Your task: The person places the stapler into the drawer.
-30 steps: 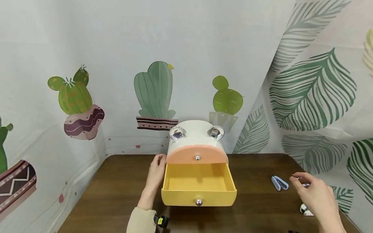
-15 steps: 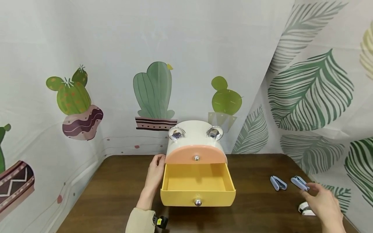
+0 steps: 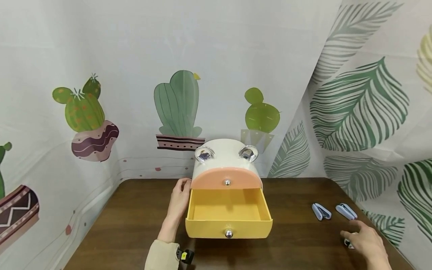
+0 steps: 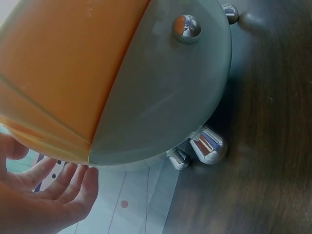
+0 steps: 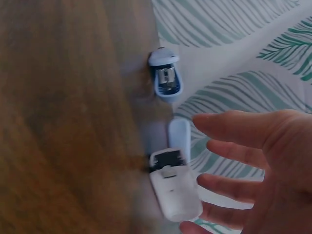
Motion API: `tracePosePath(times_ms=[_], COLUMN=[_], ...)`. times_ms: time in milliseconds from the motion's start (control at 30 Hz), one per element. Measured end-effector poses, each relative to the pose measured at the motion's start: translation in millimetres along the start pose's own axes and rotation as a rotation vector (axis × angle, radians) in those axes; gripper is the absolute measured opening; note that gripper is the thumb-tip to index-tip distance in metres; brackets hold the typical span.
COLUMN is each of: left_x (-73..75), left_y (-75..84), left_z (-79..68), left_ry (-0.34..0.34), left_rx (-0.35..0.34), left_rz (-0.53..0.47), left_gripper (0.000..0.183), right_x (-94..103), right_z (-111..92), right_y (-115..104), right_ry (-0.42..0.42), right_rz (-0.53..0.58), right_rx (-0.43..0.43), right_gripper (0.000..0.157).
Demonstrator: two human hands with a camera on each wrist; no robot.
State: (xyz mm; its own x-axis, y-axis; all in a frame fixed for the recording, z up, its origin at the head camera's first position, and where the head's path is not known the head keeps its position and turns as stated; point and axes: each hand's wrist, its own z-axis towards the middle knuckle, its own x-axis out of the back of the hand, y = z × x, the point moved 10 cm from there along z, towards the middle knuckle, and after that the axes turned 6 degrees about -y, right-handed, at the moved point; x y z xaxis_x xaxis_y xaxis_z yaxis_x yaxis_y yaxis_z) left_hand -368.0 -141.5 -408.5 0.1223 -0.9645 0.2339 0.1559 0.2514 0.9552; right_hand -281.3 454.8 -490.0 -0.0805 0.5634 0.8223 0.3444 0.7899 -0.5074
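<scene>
A small drawer cabinet (image 3: 226, 159) with a white top, silver eye-like ornaments and a peach upper drawer (image 3: 210, 182) stands mid-table. Its yellow lower drawer (image 3: 206, 229) is pulled out, and nothing lies inside. My left hand (image 3: 179, 200) rests against the cabinet's left side; the left wrist view shows its fingertips at the edge. Over at the right, my right hand (image 3: 366, 240) reaches over a white mini stapler (image 5: 178, 195), partly covering it in the head view. In the right wrist view, its fingers are spread beside that stapler, holding nothing.
Two light blue mini staplers lie farther back on the dark wooden table (image 3: 135, 225): a left one (image 3: 321, 212) and a right one (image 3: 346, 211) near the table's right edge. A printed cloth (image 3: 222, 56) hangs behind and beside the table.
My right hand has moved from the right blue stapler toward me, down over the white one. The blue stapler is now uncovered. My left hand and the drawer have stayed put.
</scene>
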Motion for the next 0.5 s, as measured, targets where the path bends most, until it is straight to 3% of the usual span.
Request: tracePosePath(times_ms=[233,500], left_x=[1.3,3.1], left_y=[0.3,1.0], left_z=[0.3,1.3], left_ry=[0.003,0.008], left_rx=[-0.002,-0.009], left_rz=[0.006,0.005], left_gripper=[0.034,0.034], right_x=[-6.5,-7.2], right_z=[4.1,8.2], right_y=[-1.2,-2.1], right_ry=[-0.010,0.016], right_rz=[-0.056,-0.062], right_rx=[0.061,0.057], right_gripper=[0.072,0.067])
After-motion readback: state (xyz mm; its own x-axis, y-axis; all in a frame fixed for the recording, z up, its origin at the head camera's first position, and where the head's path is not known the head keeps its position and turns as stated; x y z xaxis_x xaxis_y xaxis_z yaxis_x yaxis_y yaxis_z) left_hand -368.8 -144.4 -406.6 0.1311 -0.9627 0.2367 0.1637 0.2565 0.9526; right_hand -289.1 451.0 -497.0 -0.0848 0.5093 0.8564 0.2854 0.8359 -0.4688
